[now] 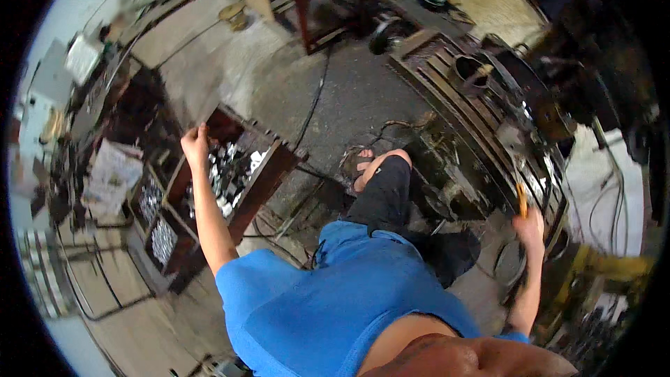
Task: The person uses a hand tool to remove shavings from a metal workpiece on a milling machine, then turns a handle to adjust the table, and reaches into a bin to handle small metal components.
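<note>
My left hand [195, 145] is raised over the far left corner of a dark red-brown metal bin [269, 181]. Its fingers are pinched together; whether they hold something small cannot be made out. Shiny loose metal pieces [227, 174] lie inside the bin. On the right, my right hand [528, 227] is closed round a tool with an orange handle [522, 199], beside the slatted metal bed of a machine [460, 91]. The tool's working end is blurred against bright metal and cannot be told.
Smaller compartments with silvery pieces [164, 241] adjoin the bin, near a crumpled paper or cloth [115, 174]. A black cable [321, 91] runs across the concrete floor. A dark red metal stand [303, 24] is at the far side. White sheeting [607, 195] hangs at right.
</note>
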The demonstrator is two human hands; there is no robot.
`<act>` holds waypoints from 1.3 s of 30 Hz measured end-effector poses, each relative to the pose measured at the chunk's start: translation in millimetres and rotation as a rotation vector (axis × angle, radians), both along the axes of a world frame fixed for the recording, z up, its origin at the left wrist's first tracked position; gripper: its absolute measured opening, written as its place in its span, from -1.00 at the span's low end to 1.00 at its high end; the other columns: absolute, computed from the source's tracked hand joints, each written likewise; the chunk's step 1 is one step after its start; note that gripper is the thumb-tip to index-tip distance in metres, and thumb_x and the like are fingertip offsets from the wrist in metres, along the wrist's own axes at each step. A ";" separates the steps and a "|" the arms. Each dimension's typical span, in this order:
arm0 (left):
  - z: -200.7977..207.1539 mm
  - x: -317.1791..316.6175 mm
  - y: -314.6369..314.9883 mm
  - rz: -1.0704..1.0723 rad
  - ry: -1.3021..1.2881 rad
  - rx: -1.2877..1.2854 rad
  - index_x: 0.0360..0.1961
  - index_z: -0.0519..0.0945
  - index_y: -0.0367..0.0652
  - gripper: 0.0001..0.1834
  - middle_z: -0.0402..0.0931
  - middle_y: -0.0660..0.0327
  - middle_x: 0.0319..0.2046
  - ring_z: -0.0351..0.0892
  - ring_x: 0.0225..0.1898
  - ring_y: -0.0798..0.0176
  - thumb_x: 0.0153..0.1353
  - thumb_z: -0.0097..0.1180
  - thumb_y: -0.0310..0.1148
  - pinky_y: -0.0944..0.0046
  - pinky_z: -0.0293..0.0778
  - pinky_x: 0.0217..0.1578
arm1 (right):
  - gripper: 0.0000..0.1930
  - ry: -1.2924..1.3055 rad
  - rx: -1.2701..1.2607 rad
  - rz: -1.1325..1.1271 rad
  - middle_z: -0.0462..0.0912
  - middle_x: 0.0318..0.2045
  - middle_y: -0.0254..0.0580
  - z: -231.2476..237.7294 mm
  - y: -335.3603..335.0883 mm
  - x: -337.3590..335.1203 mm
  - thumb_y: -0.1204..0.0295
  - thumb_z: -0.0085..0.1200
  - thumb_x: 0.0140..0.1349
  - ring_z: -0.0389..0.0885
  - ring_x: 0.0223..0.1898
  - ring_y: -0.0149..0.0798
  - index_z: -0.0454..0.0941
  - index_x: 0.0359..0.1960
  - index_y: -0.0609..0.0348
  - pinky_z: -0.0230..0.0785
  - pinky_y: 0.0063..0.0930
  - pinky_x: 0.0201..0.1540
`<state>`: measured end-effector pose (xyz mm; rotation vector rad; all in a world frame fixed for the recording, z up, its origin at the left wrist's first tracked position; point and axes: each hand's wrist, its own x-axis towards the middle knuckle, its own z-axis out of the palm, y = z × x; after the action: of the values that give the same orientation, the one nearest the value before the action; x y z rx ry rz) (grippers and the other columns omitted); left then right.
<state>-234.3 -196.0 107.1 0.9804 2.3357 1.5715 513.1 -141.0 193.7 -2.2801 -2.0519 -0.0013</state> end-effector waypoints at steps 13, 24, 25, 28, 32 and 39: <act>-49.0 22.5 3.4 -0.107 0.600 -1.038 -0.36 0.57 -0.16 -0.74 0.48 0.00 -0.25 0.53 -0.24 0.00 -0.17 0.11 -0.37 0.08 0.46 -0.26 | -0.83 0.354 0.066 0.148 0.18 -0.81 -0.11 47.0 -15.2 -74.1 0.47 -0.08 -0.34 0.13 -0.74 -0.25 0.24 -0.66 0.30 0.06 -0.32 -0.64; -63.7 9.8 22.4 -0.295 0.729 -1.246 -0.33 0.58 -0.09 -0.78 0.50 0.08 -0.24 0.55 -0.21 0.08 -0.06 0.07 -0.34 0.14 0.44 -0.24 | -0.77 0.276 -0.030 0.179 0.36 -0.72 0.10 38.6 -29.4 -79.4 0.47 -0.07 -0.34 0.35 -0.65 0.11 0.40 -0.53 0.27 0.19 -0.22 -0.56; -59.2 11.0 21.2 -0.279 0.698 -1.263 -0.33 0.59 -0.08 -0.77 0.51 0.09 -0.24 0.55 -0.21 0.09 -0.07 0.08 -0.31 0.15 0.43 -0.23 | -0.76 0.295 -0.033 0.178 0.37 -0.71 0.10 40.0 -30.2 -83.6 0.46 -0.06 -0.34 0.36 -0.63 0.12 0.41 -0.52 0.26 0.21 -0.23 -0.55; -33.8 20.7 4.6 -0.073 0.615 -0.956 -0.27 0.56 -0.12 -0.62 0.51 0.11 -0.21 0.54 -0.22 0.06 -0.21 0.23 -0.28 0.14 0.43 -0.19 | -0.69 0.302 -0.050 0.178 0.43 -0.64 0.12 40.2 -33.6 -90.0 0.44 -0.04 -0.36 0.44 -0.55 0.13 0.47 -0.44 0.23 0.29 -0.23 -0.47; 2.9 32.4 6.8 -0.101 0.138 -0.323 -0.21 0.49 -0.26 -0.56 0.53 0.16 -0.41 0.51 -0.37 0.24 -0.22 0.27 -0.40 0.28 0.41 -0.33 | -0.60 0.349 -0.108 0.321 0.48 -0.59 0.11 42.6 -27.6 -117.5 0.39 0.01 -0.39 0.48 -0.49 0.13 0.50 -0.36 0.21 0.33 -0.20 -0.42; 56.7 163.4 98.6 -0.651 -0.779 0.155 -0.05 0.16 -0.48 -0.45 0.44 0.02 -0.39 0.55 -0.41 0.05 0.01 0.16 -0.52 0.08 0.51 -0.34 | -0.67 0.314 -0.206 0.731 0.54 -0.58 0.06 29.4 2.2 -198.9 0.24 0.04 -0.37 0.53 -0.48 0.07 0.49 -0.53 0.20 0.39 -0.14 -0.36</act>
<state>-71.0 -97.5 163.7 0.8193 1.2314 1.4815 314.2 -138.7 223.1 -1.3522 -2.6336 0.5838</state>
